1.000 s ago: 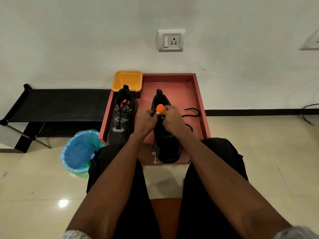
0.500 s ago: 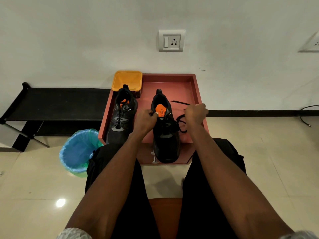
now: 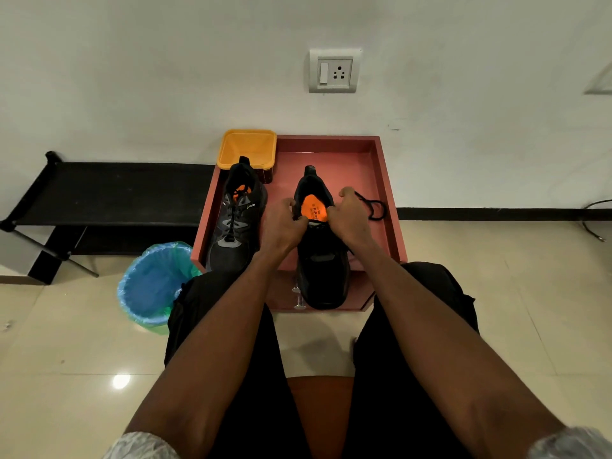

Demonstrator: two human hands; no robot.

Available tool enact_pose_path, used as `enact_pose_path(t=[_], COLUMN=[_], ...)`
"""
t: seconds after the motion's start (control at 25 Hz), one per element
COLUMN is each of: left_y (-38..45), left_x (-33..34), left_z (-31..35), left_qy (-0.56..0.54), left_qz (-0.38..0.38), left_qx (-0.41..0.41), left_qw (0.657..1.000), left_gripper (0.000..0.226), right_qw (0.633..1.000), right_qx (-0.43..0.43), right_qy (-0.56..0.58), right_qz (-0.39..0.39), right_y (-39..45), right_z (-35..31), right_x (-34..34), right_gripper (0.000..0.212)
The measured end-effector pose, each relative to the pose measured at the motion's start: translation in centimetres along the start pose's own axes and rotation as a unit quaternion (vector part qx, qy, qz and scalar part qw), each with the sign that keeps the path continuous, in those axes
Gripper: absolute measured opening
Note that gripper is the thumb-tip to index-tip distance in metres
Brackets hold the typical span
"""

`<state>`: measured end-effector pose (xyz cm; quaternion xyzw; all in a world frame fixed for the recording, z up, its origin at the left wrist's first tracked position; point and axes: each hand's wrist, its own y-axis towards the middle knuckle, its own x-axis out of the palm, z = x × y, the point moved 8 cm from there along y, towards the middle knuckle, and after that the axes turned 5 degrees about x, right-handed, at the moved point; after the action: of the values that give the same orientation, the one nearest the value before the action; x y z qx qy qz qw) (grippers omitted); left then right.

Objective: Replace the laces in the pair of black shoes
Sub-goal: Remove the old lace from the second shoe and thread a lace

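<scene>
Both hands are hiding the eyelets; left hand (image 3: 281, 226) and right hand (image 3: 349, 220) fingers are pinching the right shoe (image 3: 319, 260) collar, lace (image 3: 374, 207) trailing beside.

Black shoes (image 3: 323, 260) upright, lace (image 3: 374, 208) loose beside

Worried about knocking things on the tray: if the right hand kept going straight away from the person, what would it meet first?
Probably the loose black lace looped just beyond the right hand, then bare tray floor up to the red tray's back wall. Depth is hard to judge.
</scene>
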<state>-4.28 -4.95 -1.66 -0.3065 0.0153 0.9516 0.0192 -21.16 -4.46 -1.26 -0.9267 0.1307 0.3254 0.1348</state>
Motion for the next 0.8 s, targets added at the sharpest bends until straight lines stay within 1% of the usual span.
enact_pose_path(t=[0.08,0.16,0.2,0.28,0.32,0.36,0.48,0.6,0.68,0.8], left_y=[0.2,0.1,0.1,0.3,0.5,0.9,1.3,1.5,1.6,0.9], left_x=[0.0,0.2,0.3,0.7,1.2,2.0,4.5,5.2,4.9,3.8], left_z=[-1.2,-1.7,-1.5,-0.5,-0.1,0.0,-0.4,-0.1,0.0,0.4], left_qy=[-0.046,-0.063,-0.051,0.02,0.062,0.088,0.094,0.149,0.122,0.002], left_qz=[0.004,0.009,0.013,0.014,-0.001,-0.029,-0.117,-0.129,-0.114,-0.086], left_qx=[-0.043,-0.066,-0.049,0.023,0.065,0.089,0.077,0.12,0.131,0.117], left_qw=[0.998,0.996,0.997,0.999,0.996,0.992,0.986,0.973,0.977,0.989], left_gripper=[0.033,0.044,0.042,0.036,0.034,0.032,0.03,0.035,0.03,0.027], right_qw=[0.996,0.987,0.985,0.984,0.984,0.985,0.989,0.991,0.991,0.993], right_qx=[0.053,0.091,0.091,0.073,0.064,0.055,0.011,-0.011,-0.019,-0.02], right_qy=[0.068,0.128,0.144,0.149,0.145,0.136,0.104,0.087,0.075,0.059], right_qz=[-0.009,-0.023,-0.033,-0.062,-0.077,-0.088,-0.102,-0.103,-0.107,-0.097], right_y=[0.5,0.5,0.6,0.7,0.7,0.6,0.5,0.3,0.5,0.5], right_z=[1.3,2.2,2.2,1.9,1.7,1.6,0.9,0.6,0.7,0.9], right_x=[-0.5,-0.6,-0.6,-0.7,-0.7,-0.7,-0.5,-0.1,0.2,0.5], right_gripper=[0.041,0.037,0.03,0.021,0.02,0.019,0.017,0.022,0.021,0.019])
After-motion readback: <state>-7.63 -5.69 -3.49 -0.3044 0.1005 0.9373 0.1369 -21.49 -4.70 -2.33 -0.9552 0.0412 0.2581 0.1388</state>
